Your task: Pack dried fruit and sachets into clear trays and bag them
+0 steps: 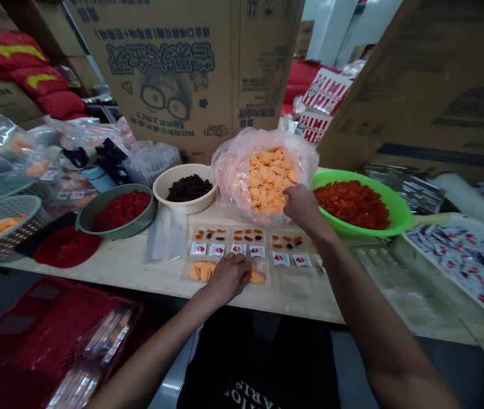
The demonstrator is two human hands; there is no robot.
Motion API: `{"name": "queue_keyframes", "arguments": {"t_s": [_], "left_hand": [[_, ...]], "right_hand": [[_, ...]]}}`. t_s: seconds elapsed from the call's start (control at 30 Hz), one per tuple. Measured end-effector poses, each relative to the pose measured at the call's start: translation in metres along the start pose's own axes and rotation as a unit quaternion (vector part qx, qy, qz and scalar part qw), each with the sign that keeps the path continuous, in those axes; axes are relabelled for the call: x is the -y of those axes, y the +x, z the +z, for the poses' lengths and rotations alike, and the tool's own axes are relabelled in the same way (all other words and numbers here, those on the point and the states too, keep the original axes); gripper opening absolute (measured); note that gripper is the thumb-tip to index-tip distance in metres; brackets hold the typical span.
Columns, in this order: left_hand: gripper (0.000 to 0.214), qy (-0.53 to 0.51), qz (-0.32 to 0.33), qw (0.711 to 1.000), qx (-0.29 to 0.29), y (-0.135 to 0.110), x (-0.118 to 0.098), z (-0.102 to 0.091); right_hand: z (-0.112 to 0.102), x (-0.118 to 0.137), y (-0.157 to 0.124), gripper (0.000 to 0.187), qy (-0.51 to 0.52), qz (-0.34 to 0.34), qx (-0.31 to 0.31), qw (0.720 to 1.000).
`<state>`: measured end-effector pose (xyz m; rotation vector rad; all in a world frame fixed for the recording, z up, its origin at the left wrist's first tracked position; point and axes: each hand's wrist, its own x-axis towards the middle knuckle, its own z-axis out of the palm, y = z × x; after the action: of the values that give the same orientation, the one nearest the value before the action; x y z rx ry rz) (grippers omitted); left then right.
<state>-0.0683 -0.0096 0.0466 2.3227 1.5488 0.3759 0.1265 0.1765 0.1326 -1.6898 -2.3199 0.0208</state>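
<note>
My left hand (232, 276) is over the front compartment of the middle clear plastic tray (263, 279), fingers curled down among shell-shaped orange pieces (257, 276). What its fingertips hold is hidden. My right hand (303, 205) reaches into a clear bag (231, 176) heaped with the same orange pieces (270, 179). Its fingers are bent at the heap's right edge; their grip is partly hidden. In the trays lie small red, orange and dark pieces at the back and white sachets (217, 250) with red prints in the middle. Orange pieces (200, 271) also fill the left tray's front.
Bowls of dark pieces (188, 188), red pieces (120, 209) and orange-red pieces (353, 205) flank the bag. A sachet bin (459, 267) stands at right, beside stacked clear trays (395, 284). Cardboard boxes (191, 74) rise behind. A red crate (46, 335) sits lower left.
</note>
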Motion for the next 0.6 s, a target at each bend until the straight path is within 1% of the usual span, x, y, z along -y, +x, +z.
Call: {"name": "queue_keyframes", "arguments": {"t_s": [0.03, 0.1, 0.17, 0.2, 0.23, 0.27, 0.3, 0.33, 0.37, 0.4, 0.47, 0.5, 0.53, 0.6], "left_hand": [[0.008, -0.002, -0.008, 1.000, -0.001, 0.003, -0.001, -0.004], [0.009, -0.007, -0.020, 1.000, -0.021, 0.015, -0.004, -0.020], [0.013, 0.001, -0.022, 0.997, -0.077, 0.037, -0.007, -0.044], [0.016, 0.012, -0.017, 0.994, -0.110, 0.053, -0.007, -0.056], [0.020, 0.024, -0.010, 0.990, -0.138, 0.072, -0.007, -0.067], [0.023, 0.036, -0.006, 0.988, -0.151, 0.093, -0.006, -0.075], [0.025, 0.051, -0.009, 0.987, -0.151, 0.115, -0.005, -0.082], [0.026, 0.068, -0.028, 0.987, -0.141, 0.137, -0.004, -0.085], [0.025, 0.085, -0.056, 0.987, -0.128, 0.157, -0.003, -0.086], [0.023, 0.099, -0.087, 0.984, -0.116, 0.174, -0.001, -0.084], [0.020, 0.114, -0.128, 0.980, -0.105, 0.200, 0.000, -0.078], [0.020, 0.116, -0.133, 0.979, -0.105, 0.207, 0.001, -0.074], [0.020, 0.117, -0.128, 0.979, -0.105, 0.211, 0.002, -0.071], [0.020, 0.103, -0.100, 0.982, -0.118, 0.209, 0.003, -0.068]], "right_hand": [[0.001, 0.001, 0.013, 0.042, -0.021, -0.009, 0.002, 1.000], [0.006, 0.003, 0.033, 0.047, -0.071, -0.052, 0.009, 0.996], [0.012, 0.005, 0.045, 0.051, -0.109, -0.090, 0.013, 0.990], [0.014, 0.005, 0.050, 0.051, -0.110, -0.089, 0.013, 0.990], [0.014, 0.005, 0.055, 0.049, -0.095, -0.074, 0.009, 0.993], [0.013, 0.004, 0.059, 0.046, -0.060, -0.045, -0.002, 0.997], [0.011, 0.003, 0.062, 0.041, -0.004, -0.009, -0.019, 1.000], [0.008, 0.001, 0.065, 0.035, 0.078, 0.035, -0.038, 0.996], [0.003, -0.002, 0.066, 0.028, 0.173, 0.079, -0.053, 0.980], [-0.002, -0.007, 0.066, 0.020, 0.260, 0.116, -0.062, 0.957], [-0.013, -0.018, 0.059, 0.008, 0.415, 0.159, -0.044, 0.895], [-0.018, -0.025, 0.052, 0.008, 0.485, 0.165, -0.021, 0.858], [-0.022, -0.032, 0.042, 0.012, 0.549, 0.166, 0.003, 0.820], [-0.028, -0.048, 0.017, 0.023, 0.660, 0.163, 0.044, 0.732]]}}
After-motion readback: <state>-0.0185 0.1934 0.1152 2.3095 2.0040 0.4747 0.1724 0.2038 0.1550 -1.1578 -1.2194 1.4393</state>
